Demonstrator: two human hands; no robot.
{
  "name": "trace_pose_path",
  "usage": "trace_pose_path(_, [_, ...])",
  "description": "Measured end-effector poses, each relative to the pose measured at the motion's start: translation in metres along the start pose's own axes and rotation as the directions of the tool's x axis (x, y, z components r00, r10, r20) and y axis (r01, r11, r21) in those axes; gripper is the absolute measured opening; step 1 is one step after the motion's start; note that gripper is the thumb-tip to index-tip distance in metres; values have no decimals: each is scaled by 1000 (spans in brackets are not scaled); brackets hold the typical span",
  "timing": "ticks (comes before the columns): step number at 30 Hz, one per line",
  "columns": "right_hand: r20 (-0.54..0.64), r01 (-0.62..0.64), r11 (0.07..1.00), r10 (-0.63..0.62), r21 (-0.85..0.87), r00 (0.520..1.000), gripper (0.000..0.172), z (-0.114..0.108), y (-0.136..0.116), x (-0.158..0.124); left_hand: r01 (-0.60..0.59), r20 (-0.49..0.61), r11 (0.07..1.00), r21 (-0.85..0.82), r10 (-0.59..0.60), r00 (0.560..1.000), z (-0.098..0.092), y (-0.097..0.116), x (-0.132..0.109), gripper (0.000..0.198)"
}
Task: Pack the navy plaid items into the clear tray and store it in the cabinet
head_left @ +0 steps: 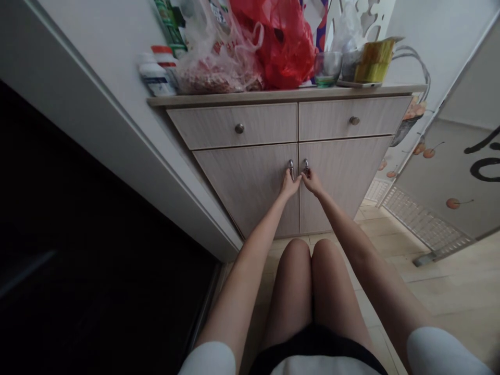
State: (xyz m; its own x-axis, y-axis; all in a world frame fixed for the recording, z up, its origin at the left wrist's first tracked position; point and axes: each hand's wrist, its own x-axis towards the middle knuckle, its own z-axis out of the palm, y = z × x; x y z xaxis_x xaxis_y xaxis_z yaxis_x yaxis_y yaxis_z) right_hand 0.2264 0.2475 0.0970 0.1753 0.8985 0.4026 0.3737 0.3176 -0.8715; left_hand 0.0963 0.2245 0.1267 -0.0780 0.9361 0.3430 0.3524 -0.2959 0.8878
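Both arms reach forward to a pale wood-grain cabinet with two drawers above two shut doors. My left hand [290, 183] has its fingers closed round the metal handle [290, 164] of the left door [250, 182]. Beside it, my right hand [311, 182] grips the matching handle [306, 163] on the right door [339, 172]. The two thumbs nearly meet over the gap between the doors. Fingertips behind the handles are partly hidden.
On the cabinet top [242, 98] stand white bottles [155, 78], a clear plastic bag [219, 67], a red bag [287, 47], a glass [327, 67] and a yellow container [373, 60]. A dark doorway lies left, a patterned screen [449, 172] right.
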Motion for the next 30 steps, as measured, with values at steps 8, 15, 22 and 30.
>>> trace_pose_path(8, [-2,129,980,-131,150,991,47,-26,0,-52,-118,-62,993,-16,117,991,-18,-12,-42,11])
trace_pose_path(15, [-42,158,983,-155,97,987,43,-86,-20,-131,-223,-239,966,-134,187,953,-67,-18,-133,14])
trace_pose_path(22, [-187,95,995,-87,36,978,42,-151,-21,-195,-159,-407,976,-150,85,909,-127,-30,-201,42])
trace_pose_path(30, [-458,22,997,15,74,889,52,-218,-3,-239,-78,-740,997,23,69,669,-213,-66,-240,43])
